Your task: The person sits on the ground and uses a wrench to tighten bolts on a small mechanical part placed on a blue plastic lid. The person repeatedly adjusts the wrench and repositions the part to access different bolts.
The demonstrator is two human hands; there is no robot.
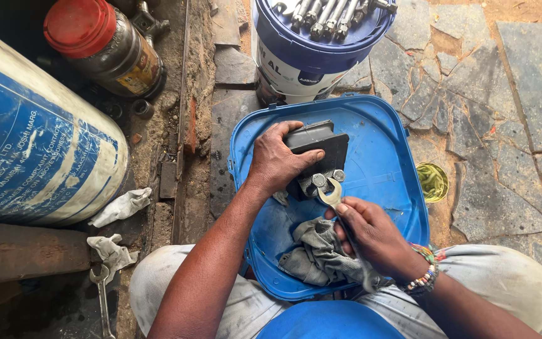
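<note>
- My left hand point(278, 160) is clamped down over the near-left side of a black block point(318, 150), fingers curled across its top, pinning it in a blue tub point(384, 163).
- My right hand point(371, 235) is closed around the shaft of a steel spanner point(334, 198), with a grey rag point(318, 254) bunched under the same fingers.
- The spanner's open end sits on one of two bolt heads point(320, 181) at the near edge of the block, just beside my left thumb.
- Far left, a large blue and white drum point(32, 144) lies on its side, its paint worn and dusty.
- Above it, a dark jar with a red lid point(105, 47) lies tilted on the dirt.
- Two crumpled pale cloths point(120, 207) lie below the drum, and a second spanner point(103, 295) rests on the ground near my left knee.
- The tub is smooth plastic, shallow and rounded; it holds the block, the rag and some grime.
- Behind it stands a blue and white bucket point(302, 69) with long metal bolts point(327, 16) lying in its top.
- To the right, a small yellow-green lid point(433, 182) lies on cracked grey stone paving point(509, 125), just beside the tub's rim.
</note>
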